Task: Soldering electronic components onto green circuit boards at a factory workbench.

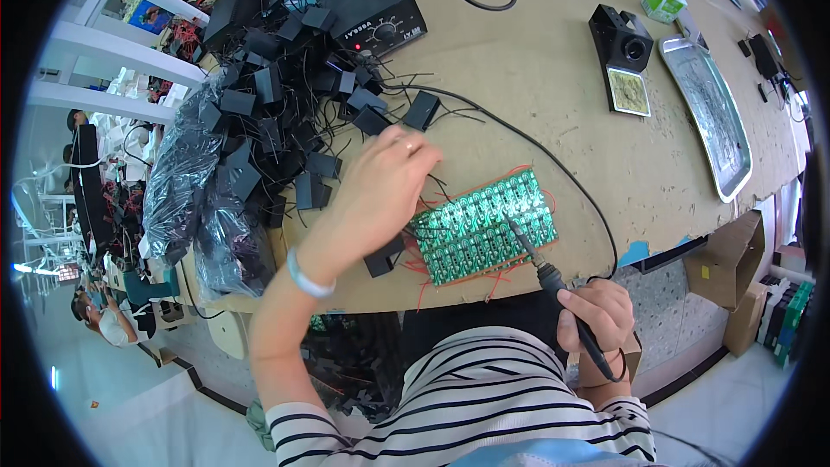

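My right hand is wrapped round a soldering iron, whose tip lies over the green circuit board panel. Red wires stick out around that panel's edges, which rests near the table's front. To the left, my left hand is raised beside a heap of small black plastic cases with thin leads. Its fingers are bent together, and whatever they may pinch is hidden. One black case lies just beyond those fingers. Another black case sits below my left wrist, at the panel's left side.
Behind the heap stands a black soldering station with a dial and red light; its cable curves across the table. At right are an iron holder with sponge, a metal tray and a small green-white box. Clear plastic bags edge the left.
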Action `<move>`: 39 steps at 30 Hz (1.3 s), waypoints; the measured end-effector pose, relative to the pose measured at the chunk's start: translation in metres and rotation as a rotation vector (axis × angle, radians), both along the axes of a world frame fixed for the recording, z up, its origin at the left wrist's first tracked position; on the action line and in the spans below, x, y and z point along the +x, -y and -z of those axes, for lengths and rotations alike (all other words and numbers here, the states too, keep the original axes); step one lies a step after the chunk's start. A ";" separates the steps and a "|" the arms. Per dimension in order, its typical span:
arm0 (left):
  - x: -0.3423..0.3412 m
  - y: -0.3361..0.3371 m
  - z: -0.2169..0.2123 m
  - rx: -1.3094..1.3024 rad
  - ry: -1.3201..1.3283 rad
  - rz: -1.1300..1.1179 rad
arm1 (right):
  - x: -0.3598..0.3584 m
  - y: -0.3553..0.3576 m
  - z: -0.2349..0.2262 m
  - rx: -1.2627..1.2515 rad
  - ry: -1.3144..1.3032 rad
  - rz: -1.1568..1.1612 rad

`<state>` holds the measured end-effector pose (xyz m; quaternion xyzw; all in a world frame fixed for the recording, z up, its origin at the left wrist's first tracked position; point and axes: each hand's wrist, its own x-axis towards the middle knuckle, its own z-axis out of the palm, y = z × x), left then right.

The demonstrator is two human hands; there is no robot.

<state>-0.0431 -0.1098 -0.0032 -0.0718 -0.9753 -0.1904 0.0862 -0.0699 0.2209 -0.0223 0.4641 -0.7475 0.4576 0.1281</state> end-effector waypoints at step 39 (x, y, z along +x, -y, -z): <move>0.037 -0.021 0.012 -0.102 -0.030 0.163 | 0.002 0.021 0.017 0.018 0.136 -0.088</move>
